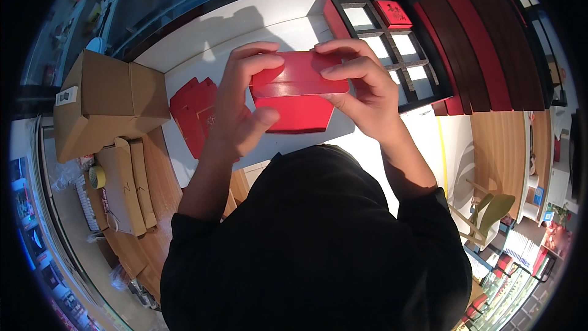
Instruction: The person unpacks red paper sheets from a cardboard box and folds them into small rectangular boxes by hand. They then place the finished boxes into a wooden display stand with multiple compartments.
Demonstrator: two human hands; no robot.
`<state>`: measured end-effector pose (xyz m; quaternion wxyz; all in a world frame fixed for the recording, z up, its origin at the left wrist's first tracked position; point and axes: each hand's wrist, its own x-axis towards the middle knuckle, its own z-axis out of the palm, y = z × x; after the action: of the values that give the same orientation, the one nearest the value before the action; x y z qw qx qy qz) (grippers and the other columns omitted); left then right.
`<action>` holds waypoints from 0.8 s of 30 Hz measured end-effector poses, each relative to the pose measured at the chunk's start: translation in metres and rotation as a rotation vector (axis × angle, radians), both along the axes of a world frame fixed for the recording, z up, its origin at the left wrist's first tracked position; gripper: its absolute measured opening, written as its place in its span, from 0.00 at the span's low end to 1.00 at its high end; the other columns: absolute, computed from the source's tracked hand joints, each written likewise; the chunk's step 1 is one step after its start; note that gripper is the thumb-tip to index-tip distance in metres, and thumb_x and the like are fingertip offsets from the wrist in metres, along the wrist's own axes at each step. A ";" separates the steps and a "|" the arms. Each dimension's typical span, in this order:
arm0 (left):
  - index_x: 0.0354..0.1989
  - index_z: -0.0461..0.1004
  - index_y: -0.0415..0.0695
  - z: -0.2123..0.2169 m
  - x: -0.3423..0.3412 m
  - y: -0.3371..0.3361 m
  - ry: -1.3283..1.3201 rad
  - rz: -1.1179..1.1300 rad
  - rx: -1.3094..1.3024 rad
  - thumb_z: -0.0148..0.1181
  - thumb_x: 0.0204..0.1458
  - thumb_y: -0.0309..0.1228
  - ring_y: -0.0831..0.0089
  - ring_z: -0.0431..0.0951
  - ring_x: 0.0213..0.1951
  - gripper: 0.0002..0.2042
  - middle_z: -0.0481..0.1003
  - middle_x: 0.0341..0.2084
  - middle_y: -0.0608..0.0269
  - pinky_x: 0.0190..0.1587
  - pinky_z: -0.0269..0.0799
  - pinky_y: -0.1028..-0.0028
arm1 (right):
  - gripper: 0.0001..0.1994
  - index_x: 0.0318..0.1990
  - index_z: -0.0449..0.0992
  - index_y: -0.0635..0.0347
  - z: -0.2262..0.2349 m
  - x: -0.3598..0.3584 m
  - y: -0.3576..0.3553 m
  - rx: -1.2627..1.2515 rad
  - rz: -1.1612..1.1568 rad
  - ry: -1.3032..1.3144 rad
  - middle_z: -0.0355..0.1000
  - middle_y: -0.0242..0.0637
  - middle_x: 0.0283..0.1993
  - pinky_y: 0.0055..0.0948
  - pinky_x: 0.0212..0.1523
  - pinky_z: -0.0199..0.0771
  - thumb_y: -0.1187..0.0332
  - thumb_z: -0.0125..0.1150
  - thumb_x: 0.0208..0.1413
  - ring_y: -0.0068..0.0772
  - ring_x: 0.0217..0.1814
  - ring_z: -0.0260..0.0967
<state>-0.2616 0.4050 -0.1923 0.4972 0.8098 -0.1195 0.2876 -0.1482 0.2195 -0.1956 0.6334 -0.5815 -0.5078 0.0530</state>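
Between my hands is a red cardboard box (297,114), raised over the white tabletop, with a creased panel along its upper side. My left hand (240,101) grips its left end, fingers bent over the top and thumb at the front. At the opposite end, my right hand (367,89) has its fingers curled over the panel and its thumb beneath the edge. Several flat red card pieces (193,113) lie overlapping to the left of my left hand. Beyond my right hand stands a black-rimmed divided tray (399,45); a small red box (392,14) sits in one far compartment.
A brown carton (101,92) stands at the left, with folded cardboard (127,187) and a yellow tape roll (97,177) nearer. Dark brown and red boxes (474,37) are lined up beyond the tray. A green-backed chair (495,213) is at the right.
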 end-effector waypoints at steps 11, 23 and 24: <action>0.59 0.55 0.40 -0.004 0.006 -0.008 0.139 0.028 -0.015 0.60 0.51 0.33 0.56 0.65 0.53 0.29 0.60 0.53 0.48 0.53 0.63 0.64 | 0.25 0.59 0.64 0.59 0.017 0.005 0.007 -0.416 0.107 -0.055 0.69 0.42 0.49 0.29 0.50 0.67 0.65 0.60 0.54 0.34 0.50 0.67; 0.64 0.45 0.34 -0.019 0.012 -0.031 0.123 0.405 0.566 0.73 0.31 0.43 0.48 0.58 0.56 0.53 0.55 0.56 0.43 0.56 0.53 0.52 | 0.24 0.62 0.59 0.61 0.006 -0.001 0.013 -0.375 -0.072 0.266 0.68 0.53 0.51 0.33 0.50 0.68 0.61 0.49 0.61 0.43 0.51 0.69; 0.65 0.44 0.36 -0.019 0.011 -0.031 0.114 0.388 0.557 0.73 0.31 0.41 0.48 0.57 0.56 0.54 0.54 0.56 0.43 0.56 0.53 0.52 | 0.24 0.62 0.58 0.61 0.016 0.001 0.012 -0.378 -0.039 0.332 0.68 0.52 0.51 0.33 0.51 0.67 0.61 0.49 0.61 0.42 0.52 0.68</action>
<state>-0.2503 0.3742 -0.2114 0.1991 0.9368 -0.0092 0.2875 -0.1467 0.2315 -0.1791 0.5890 -0.6826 -0.3665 0.2298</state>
